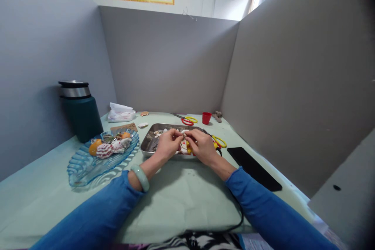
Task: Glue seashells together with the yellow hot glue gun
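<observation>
My left hand (169, 141) and my right hand (202, 145) meet fingertip to fingertip above a metal tray (145, 143). Both are closed in a pinch around something small that I cannot make out. Inside the tray, small shell-like pieces (158, 132) and other bits lie partly hidden by my hands. Something yellow (189, 148) shows under my right hand, with a black cord (241, 213) running down the table's near side. A pale green bangle (140, 177) circles my left wrist.
At left are a blue glass dish (84, 168) holding ornaments and a dark green bottle (83, 115). Behind the tray lie a tissue pack (121, 114), scissors (187, 120) and a red cup (206, 118). Yellow-handled scissors (219, 141) and a black slab (254, 168) lie right. Grey panels surround the table.
</observation>
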A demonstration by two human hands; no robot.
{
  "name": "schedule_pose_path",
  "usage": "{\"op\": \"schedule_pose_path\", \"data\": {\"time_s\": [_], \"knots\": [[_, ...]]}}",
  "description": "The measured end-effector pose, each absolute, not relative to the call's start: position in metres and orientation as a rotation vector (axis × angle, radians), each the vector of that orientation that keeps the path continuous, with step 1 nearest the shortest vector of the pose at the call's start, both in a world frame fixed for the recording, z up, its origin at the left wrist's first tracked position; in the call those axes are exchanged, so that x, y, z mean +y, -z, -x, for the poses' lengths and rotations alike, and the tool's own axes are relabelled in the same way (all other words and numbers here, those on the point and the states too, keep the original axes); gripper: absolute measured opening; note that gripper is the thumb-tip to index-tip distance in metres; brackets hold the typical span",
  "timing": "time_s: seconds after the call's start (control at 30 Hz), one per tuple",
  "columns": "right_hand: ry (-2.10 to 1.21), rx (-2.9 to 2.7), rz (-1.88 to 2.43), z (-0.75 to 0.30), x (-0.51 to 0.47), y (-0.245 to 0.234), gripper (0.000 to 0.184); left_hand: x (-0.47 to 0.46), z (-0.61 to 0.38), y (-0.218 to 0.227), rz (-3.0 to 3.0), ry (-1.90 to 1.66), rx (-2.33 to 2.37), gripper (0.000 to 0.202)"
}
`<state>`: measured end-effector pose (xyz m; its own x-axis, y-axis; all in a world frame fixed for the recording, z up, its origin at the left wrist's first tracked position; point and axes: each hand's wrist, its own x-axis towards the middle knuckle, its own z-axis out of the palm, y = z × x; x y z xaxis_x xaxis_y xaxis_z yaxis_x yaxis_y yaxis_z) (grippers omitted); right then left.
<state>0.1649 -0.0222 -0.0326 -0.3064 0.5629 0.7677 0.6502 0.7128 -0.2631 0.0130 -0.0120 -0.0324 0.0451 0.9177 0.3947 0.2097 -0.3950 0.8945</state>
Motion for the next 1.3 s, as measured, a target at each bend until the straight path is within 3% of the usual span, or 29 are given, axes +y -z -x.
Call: {"op": "schedule_pose_path", "data": {"time_s": [0.33, 0.93, 1.17, 1.3], "knots": [[0.206, -2.032, 0.942, -0.163, -0.024, 0.032, 0.018, -0.01, -0.013, 0.034, -1.648, -1.386, 1.127, 0.008], [0.322, -1.886, 0.994, -0.162, -0.027, 0.033, 0.011, -0.021, -0.012, 0.02, -1.509, -1.255, 0.91, 0.031], [0.274, -1.817, 0.994, -0.165, -0.025, 0.034, 0.025, -0.02, -0.01, 0.019, -1.434, -1.251, 0.882, 0.028], [0.194, -1.806, 0.998, -0.165, -0.024, 0.034, 0.023, -0.021, -0.01, 0.018, -1.421, -1.248, 0.829, 0.03]]}}
